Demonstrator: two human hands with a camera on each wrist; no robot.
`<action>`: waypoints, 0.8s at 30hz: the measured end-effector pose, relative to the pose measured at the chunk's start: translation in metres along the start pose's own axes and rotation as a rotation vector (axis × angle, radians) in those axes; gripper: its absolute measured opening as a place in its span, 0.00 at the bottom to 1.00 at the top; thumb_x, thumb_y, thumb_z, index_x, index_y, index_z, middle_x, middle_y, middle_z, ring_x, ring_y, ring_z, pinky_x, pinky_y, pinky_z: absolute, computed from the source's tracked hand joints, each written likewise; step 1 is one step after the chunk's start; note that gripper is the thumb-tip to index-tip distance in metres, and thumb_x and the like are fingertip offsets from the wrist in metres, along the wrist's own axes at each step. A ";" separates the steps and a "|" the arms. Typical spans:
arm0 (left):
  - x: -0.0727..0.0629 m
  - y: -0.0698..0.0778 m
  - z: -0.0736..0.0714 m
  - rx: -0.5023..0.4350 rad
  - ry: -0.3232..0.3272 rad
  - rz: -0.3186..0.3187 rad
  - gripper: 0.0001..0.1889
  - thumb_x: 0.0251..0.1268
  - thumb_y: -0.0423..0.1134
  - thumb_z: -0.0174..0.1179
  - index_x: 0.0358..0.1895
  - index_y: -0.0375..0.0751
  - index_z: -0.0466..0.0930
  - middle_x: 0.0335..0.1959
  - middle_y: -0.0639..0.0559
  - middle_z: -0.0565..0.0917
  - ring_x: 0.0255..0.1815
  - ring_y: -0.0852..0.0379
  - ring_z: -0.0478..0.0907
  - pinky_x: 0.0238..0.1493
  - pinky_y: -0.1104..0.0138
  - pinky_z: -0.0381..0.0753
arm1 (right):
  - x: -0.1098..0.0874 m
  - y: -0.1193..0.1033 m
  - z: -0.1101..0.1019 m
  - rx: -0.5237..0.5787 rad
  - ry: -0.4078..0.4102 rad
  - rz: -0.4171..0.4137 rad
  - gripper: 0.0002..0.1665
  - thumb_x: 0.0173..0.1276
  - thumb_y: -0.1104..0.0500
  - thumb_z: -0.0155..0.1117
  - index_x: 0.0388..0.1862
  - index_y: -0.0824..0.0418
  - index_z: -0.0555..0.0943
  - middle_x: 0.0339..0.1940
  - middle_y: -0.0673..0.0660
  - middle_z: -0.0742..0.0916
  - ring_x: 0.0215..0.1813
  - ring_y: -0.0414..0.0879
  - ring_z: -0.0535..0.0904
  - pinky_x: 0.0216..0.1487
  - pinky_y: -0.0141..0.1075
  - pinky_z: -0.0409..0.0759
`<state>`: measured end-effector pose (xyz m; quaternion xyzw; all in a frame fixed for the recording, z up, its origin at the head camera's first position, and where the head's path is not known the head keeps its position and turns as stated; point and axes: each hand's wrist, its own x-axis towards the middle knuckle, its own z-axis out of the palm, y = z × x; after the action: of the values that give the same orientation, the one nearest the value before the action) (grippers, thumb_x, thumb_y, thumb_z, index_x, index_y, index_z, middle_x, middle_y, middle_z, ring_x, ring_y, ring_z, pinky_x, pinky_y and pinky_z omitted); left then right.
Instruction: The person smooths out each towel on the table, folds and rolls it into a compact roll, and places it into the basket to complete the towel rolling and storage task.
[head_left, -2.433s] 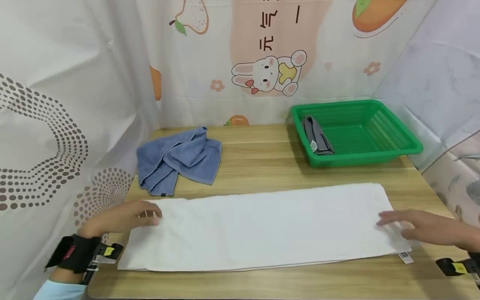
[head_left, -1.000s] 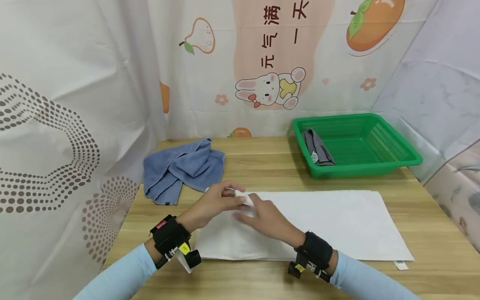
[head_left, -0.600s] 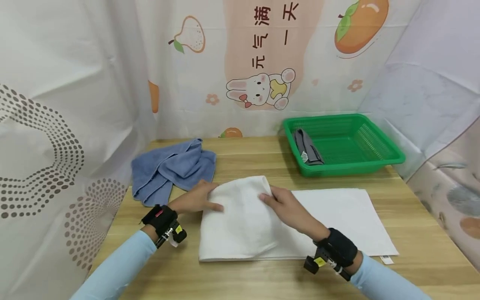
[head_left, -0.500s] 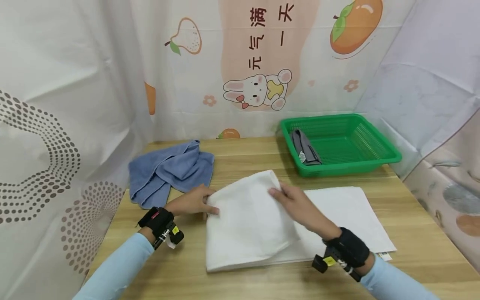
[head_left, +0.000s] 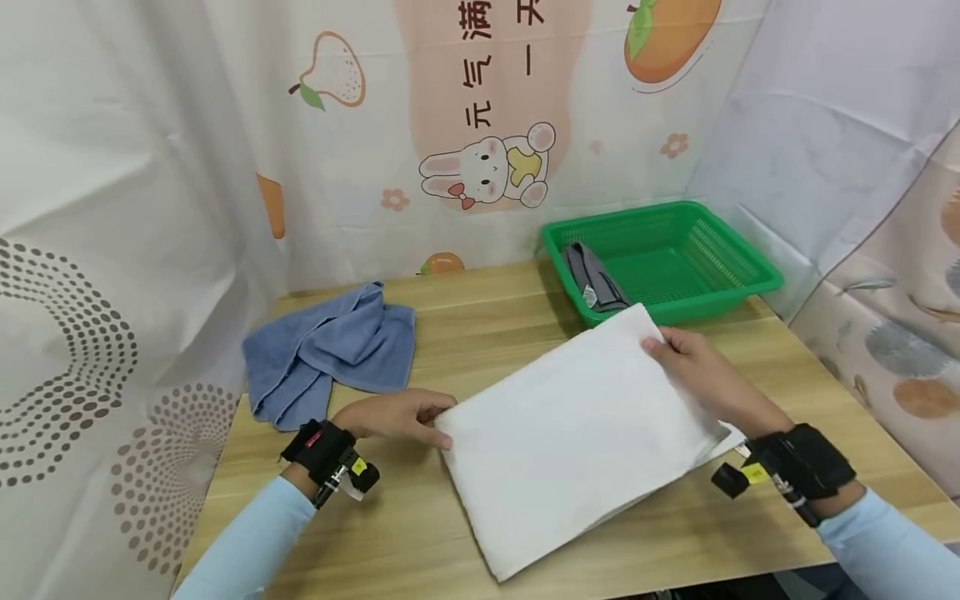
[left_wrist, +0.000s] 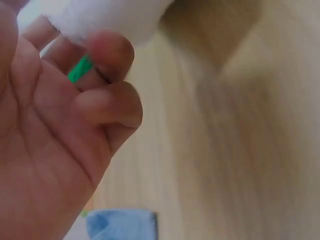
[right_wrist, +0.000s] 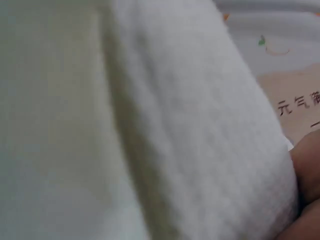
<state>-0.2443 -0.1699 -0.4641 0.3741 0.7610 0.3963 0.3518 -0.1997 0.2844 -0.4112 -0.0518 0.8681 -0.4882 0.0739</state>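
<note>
A white towel (head_left: 570, 433), folded over on itself, slants across the middle of the head view with its right side raised. My left hand (head_left: 397, 419) pinches its left edge between thumb and fingers. On the opposite side my right hand (head_left: 708, 375) grips the towel near its upper right corner, thumb on top. The left wrist view shows curled fingers at the edge of the white towel (left_wrist: 115, 17). Thick layers of the towel (right_wrist: 210, 110) fill much of the right wrist view. A small piece with a tag shows under the right forearm side.
A crumpled blue towel (head_left: 330, 350) lies at the back left of the wooden table (head_left: 375, 525). At the back right stands a green basket (head_left: 720, 297) with a folded grey cloth (head_left: 596, 275) along its left side. Printed curtains hang behind and at both sides.
From lying long and flat, the white towel has been folded in from the left. Both hands now hold it, and the right hand has carried its edge right and up toward the basket.
</note>
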 end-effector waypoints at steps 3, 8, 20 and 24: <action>0.004 -0.003 0.005 0.031 0.012 0.006 0.13 0.70 0.51 0.67 0.38 0.50 0.74 0.28 0.59 0.70 0.28 0.57 0.70 0.31 0.69 0.66 | 0.014 0.028 -0.007 -0.117 -0.008 0.040 0.28 0.85 0.44 0.46 0.49 0.69 0.78 0.34 0.59 0.80 0.36 0.48 0.76 0.37 0.39 0.77; 0.017 -0.008 0.020 -0.008 0.016 -0.041 0.11 0.74 0.51 0.64 0.49 0.53 0.75 0.28 0.60 0.75 0.25 0.58 0.70 0.28 0.69 0.67 | 0.034 0.067 -0.012 -0.319 0.011 0.038 0.27 0.85 0.44 0.47 0.35 0.66 0.73 0.26 0.56 0.72 0.32 0.51 0.70 0.34 0.43 0.70; 0.029 -0.013 0.034 0.130 0.174 -0.071 0.08 0.75 0.51 0.63 0.48 0.55 0.81 0.31 0.59 0.77 0.30 0.62 0.73 0.31 0.68 0.73 | 0.044 0.091 -0.021 -0.410 -0.043 0.023 0.39 0.79 0.49 0.60 0.71 0.79 0.64 0.61 0.81 0.77 0.56 0.74 0.78 0.53 0.62 0.78; 0.028 -0.013 0.033 0.090 0.150 -0.042 0.08 0.74 0.50 0.64 0.48 0.55 0.79 0.31 0.57 0.78 0.30 0.59 0.75 0.31 0.68 0.74 | 0.039 0.086 -0.029 -0.391 -0.094 0.049 0.42 0.75 0.53 0.67 0.73 0.81 0.62 0.65 0.81 0.74 0.58 0.73 0.76 0.54 0.60 0.78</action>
<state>-0.2340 -0.1406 -0.4965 0.3430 0.8098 0.3813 0.2849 -0.2449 0.3471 -0.4726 -0.0669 0.9429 -0.3055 0.1148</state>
